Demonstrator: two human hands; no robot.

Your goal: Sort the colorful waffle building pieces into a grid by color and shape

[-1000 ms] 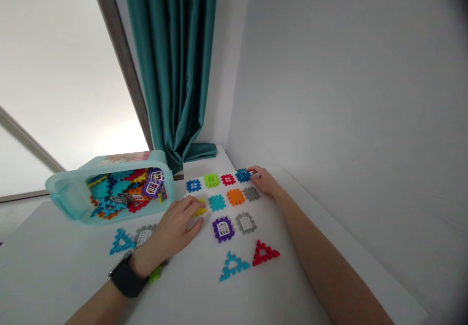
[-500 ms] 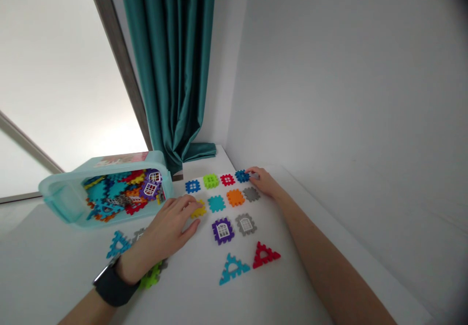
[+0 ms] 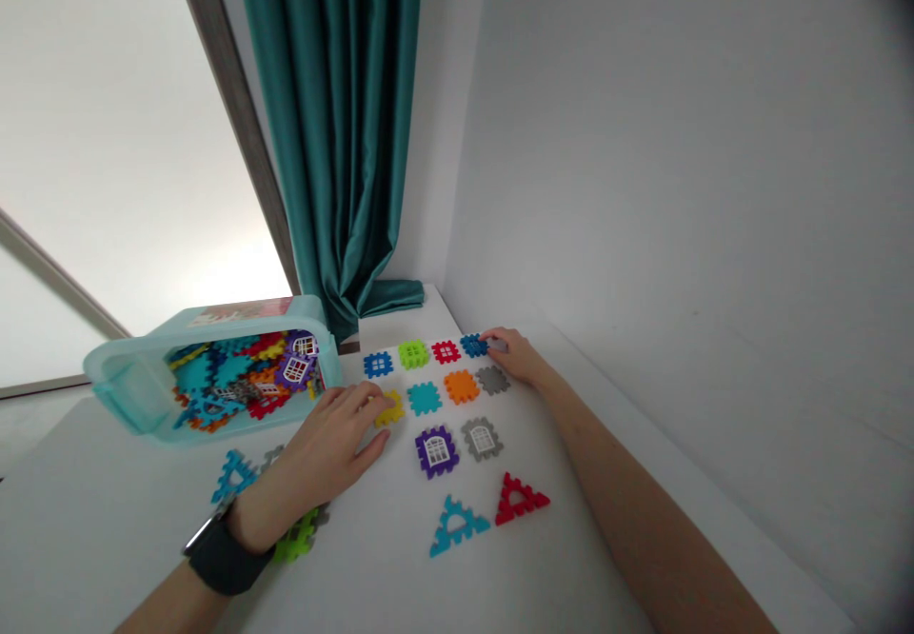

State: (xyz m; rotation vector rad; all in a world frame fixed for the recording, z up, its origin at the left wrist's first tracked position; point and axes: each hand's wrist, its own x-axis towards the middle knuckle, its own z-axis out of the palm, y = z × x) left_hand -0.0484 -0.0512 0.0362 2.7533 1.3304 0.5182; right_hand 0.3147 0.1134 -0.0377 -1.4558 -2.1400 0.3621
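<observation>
My left hand [image 3: 341,436], with a dark watch on its wrist, lies palm down with its fingers stretched over a yellow notched building tile [image 3: 390,411]. Its thumb is apart from the tile. At the far right of the top row, my right hand [image 3: 519,356] has its fingertips on the right edge of a dark blue tile [image 3: 472,345]. That row also has a blue tile [image 3: 378,365], a lime tile [image 3: 413,354] and a red tile [image 3: 447,352]. Below lie a turquoise tile [image 3: 425,398], an orange tile [image 3: 461,386] and a grey tile [image 3: 492,380].
Nearer are purple [image 3: 422,453] and grey window tiles [image 3: 471,445], then light blue [image 3: 457,531] and red triangles [image 3: 515,510]. A tipped teal tub [image 3: 129,406] of pieces stands left. More pieces, including a blue triangle [image 3: 229,484], lie partly under my left arm. A wall rises right.
Both hands stay in nearly the same places, and the tiles keep their arrangement. The view has shifted very slightly.
</observation>
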